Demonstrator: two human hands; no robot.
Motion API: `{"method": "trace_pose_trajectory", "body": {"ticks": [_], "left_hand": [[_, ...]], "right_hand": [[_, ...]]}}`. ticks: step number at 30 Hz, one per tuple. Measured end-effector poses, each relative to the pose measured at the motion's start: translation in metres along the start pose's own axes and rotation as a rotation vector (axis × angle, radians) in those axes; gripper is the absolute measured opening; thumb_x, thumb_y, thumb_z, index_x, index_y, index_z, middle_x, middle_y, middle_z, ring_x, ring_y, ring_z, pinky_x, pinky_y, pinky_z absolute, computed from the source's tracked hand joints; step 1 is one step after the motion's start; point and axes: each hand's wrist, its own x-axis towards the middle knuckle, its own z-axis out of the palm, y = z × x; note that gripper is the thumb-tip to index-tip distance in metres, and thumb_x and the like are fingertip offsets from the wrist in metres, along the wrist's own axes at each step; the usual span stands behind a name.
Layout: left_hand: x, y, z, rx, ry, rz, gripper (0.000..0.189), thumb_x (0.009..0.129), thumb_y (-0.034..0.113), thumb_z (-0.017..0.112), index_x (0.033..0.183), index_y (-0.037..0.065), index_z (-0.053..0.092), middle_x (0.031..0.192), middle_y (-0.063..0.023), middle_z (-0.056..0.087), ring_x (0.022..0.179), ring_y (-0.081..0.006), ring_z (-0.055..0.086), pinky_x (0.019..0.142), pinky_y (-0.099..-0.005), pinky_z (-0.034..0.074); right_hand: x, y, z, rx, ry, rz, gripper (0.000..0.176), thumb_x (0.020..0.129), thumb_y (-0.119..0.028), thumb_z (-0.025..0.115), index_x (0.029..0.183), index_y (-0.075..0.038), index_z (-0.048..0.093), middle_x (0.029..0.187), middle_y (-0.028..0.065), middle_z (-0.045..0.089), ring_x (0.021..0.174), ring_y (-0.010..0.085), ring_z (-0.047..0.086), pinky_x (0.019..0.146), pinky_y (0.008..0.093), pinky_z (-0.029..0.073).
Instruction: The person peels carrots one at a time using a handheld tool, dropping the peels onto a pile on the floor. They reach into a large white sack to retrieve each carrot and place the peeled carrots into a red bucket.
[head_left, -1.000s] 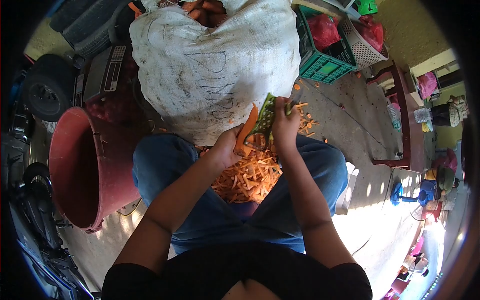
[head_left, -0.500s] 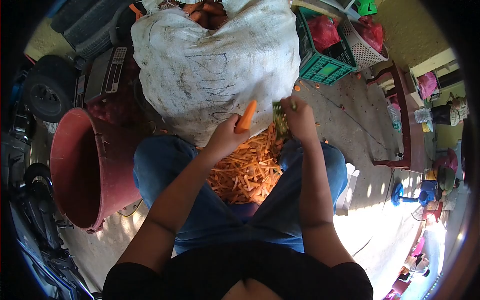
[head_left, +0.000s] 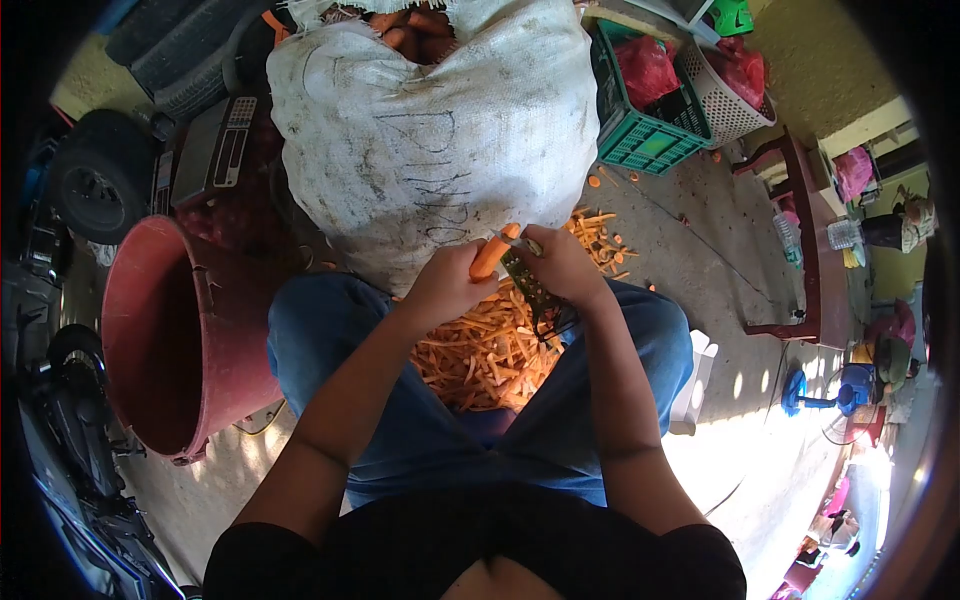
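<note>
My left hand [head_left: 446,284] is closed around a peeled orange carrot [head_left: 489,258], which points up and to the right. In my right hand [head_left: 562,266] is a dark green peeler [head_left: 529,286] with a flat, slotted body, its upper end against or very near the carrot's tip. Below both hands, a heap of carrot peelings [head_left: 485,350] lies between my knees. Right in front stands a large white woven sack [head_left: 350,130] with handwriting on it; more carrots [head_left: 425,42] show at its open top. My fingers partly hide the carrot and the peeler.
To the left leans a big red tub [head_left: 245,330], with a scale [head_left: 215,155] beyond it. A green crate [head_left: 650,145] and a white basket [head_left: 718,85] hold red bags at the back right. Scattered carrot bits [head_left: 598,235] lie on the floor beside the sack.
My right hand has moved left and down with the peeler, bringing it to the carrot's tip. The left hand has lowered slightly with the carrot. Peelings beside the sack are now uncovered.
</note>
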Motion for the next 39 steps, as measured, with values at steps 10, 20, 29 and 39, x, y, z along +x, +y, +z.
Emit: {"method": "trace_pose_trajectory", "body": {"ticks": [10,20,29,39], "left_hand": [[-0.027,0.039,-0.003,-0.235,-0.173,0.561,0.011,0.069,0.011,0.053,0.077,0.004,0.049,0.065,-0.0069,0.049,0.058,-0.0181,0.048,0.054,-0.0304,0.038],[-0.01,0.02,0.004,-0.188,0.187,0.531,0.023,0.073,0.015,0.055,0.094,0.006,0.048,0.089,-0.0094,0.043,0.086,-0.0213,0.044,0.074,-0.0311,0.035],[-0.005,0.009,-0.004,-0.498,0.24,0.278,0.032,0.073,0.014,0.059,0.102,0.004,0.049,0.097,-0.006,0.042,0.087,-0.0131,0.045,0.076,-0.0253,0.037],[-0.003,0.014,-0.021,-0.082,-0.117,-0.149,0.029,0.066,0.012,0.064,0.088,-0.002,0.051,0.07,-0.011,0.056,0.065,-0.0125,0.054,0.061,-0.0255,0.042]], "right_hand": [[0.007,0.022,0.03,-0.177,-0.008,0.231,0.025,0.072,-0.023,0.05,0.075,0.002,0.051,0.07,0.0212,0.054,0.068,0.0365,0.052,0.062,0.0415,0.04],[0.007,0.029,0.091,1.118,-0.313,0.17,0.028,0.069,-0.019,0.056,0.087,0.002,0.054,0.081,0.0074,0.056,0.073,0.0147,0.054,0.06,0.0255,0.043],[0.015,0.018,0.074,1.503,-0.069,0.422,0.023,0.078,-0.018,0.053,0.093,-0.001,0.052,0.082,0.0039,0.055,0.075,0.0104,0.052,0.063,0.0215,0.041],[0.01,0.007,0.021,1.215,0.207,0.51,0.021,0.081,-0.017,0.049,0.086,0.004,0.051,0.072,0.0043,0.054,0.06,0.0105,0.05,0.055,0.0237,0.04]]}}
